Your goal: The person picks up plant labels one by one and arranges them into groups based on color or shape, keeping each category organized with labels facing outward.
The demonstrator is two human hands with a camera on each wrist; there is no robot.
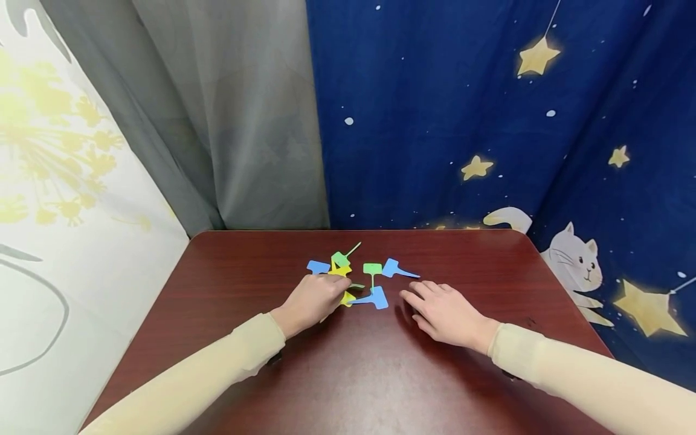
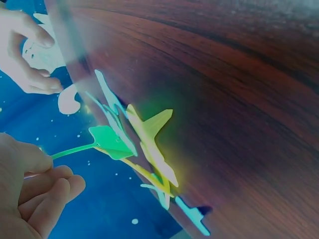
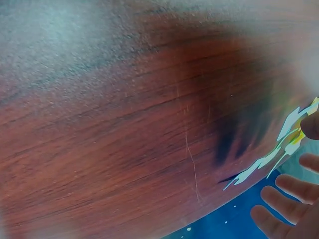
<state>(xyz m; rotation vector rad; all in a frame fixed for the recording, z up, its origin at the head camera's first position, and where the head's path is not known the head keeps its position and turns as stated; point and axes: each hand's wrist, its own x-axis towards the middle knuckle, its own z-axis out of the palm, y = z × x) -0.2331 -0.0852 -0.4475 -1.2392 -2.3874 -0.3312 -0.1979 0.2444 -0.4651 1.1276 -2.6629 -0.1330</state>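
L. hand [image 1: 315, 297] pinches green, plastic-looking, T-shaped tag [image 2: 112, 143] by stem; R. hand [image 1: 448, 311], at right, relaxed, w/ nothing; we'd lift vert., clear of angular yellow plastic-looking tag [image 2: 150, 142].

1. A dark red wood-grain table [image 1: 337, 393] with rounded far corners reflects soft light near its front.
2. Behind it, a plain gray curtain [image 1: 261, 109] meets a deep blue curtain [image 1: 402, 121] patterned with yellow stars [image 1: 537, 57] and a white cat [image 1: 575, 260].
3. At left, a white backdrop [image 1: 109, 290] bears pale yellow blooms [image 1: 49, 133].
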